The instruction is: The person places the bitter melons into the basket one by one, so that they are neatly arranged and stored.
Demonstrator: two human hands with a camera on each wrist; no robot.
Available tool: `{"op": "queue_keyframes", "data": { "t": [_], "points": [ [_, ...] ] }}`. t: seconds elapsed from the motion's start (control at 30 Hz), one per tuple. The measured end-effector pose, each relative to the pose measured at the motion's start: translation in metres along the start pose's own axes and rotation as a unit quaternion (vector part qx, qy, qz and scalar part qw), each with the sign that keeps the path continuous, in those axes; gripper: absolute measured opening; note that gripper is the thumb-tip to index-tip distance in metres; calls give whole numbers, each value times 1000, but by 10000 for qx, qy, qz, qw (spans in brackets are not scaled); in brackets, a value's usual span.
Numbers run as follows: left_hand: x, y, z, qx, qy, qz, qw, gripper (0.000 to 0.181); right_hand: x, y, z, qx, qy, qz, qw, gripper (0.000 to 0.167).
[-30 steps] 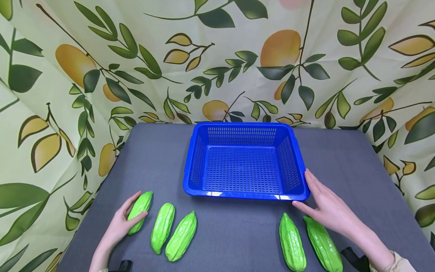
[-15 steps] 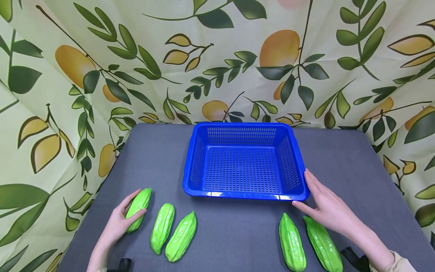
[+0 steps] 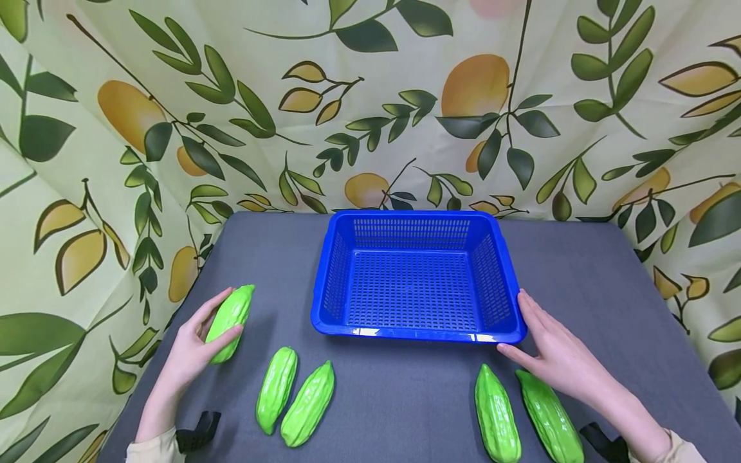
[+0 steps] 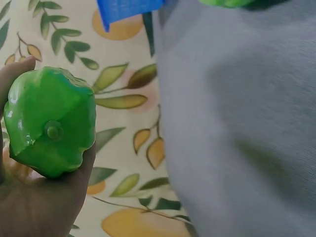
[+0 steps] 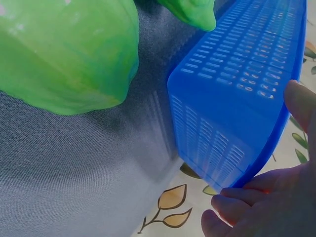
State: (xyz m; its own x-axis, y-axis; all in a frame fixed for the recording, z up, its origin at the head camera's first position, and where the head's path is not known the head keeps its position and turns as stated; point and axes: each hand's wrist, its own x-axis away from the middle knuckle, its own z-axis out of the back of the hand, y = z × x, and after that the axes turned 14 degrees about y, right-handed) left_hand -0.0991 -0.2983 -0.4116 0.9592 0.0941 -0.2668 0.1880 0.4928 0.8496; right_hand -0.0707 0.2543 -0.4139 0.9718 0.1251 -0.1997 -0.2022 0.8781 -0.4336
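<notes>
In the head view my left hand (image 3: 193, 344) grips a bright green, ridged bitter melon (image 3: 233, 321), raised off the table with its shadow to the right. The left wrist view shows that bitter melon (image 4: 52, 123) end-on, between thumb and fingers. My right hand (image 3: 564, 350) rests against the front right corner of a blue plastic basket (image 3: 405, 333), its fingers along the right side and its thumb at the front rim. The right wrist view has the fingers (image 5: 234, 205) touching the basket (image 5: 222, 113) at its rim. Nothing lies inside the basket.
Two bitter melons lie left of centre, one bitter melon (image 3: 276, 390) beside another bitter melon (image 3: 308, 404). Two more, a bitter melon (image 3: 498, 413) and a bitter melon (image 3: 550, 417), lie at the right, near my right forearm. A leaf-patterned cloth (image 3: 370, 109) hangs behind the grey table (image 3: 393, 399).
My left hand has lifted its bitter melon off the table, moving up and slightly left in the head view. The right hand and basket have stayed in place.
</notes>
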Motion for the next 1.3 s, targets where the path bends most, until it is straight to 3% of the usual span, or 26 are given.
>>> {"op": "queue_keyframes", "data": {
  "t": [0.4, 1.07, 1.3],
  "points": [
    [-34, 41, -13, 427, -281, -463, 9976, 67, 0, -1, 1, 15, 46, 17, 10000, 98],
    [-76, 82, -37, 832, -395, -457, 9947, 65, 0, -2, 2, 15, 22, -1, 10000, 97],
    [-92, 96, -58, 1025, -659, -421, 9917, 65, 0, -3, 1, -2, -37, -92, 10000, 98]
  ]
}}
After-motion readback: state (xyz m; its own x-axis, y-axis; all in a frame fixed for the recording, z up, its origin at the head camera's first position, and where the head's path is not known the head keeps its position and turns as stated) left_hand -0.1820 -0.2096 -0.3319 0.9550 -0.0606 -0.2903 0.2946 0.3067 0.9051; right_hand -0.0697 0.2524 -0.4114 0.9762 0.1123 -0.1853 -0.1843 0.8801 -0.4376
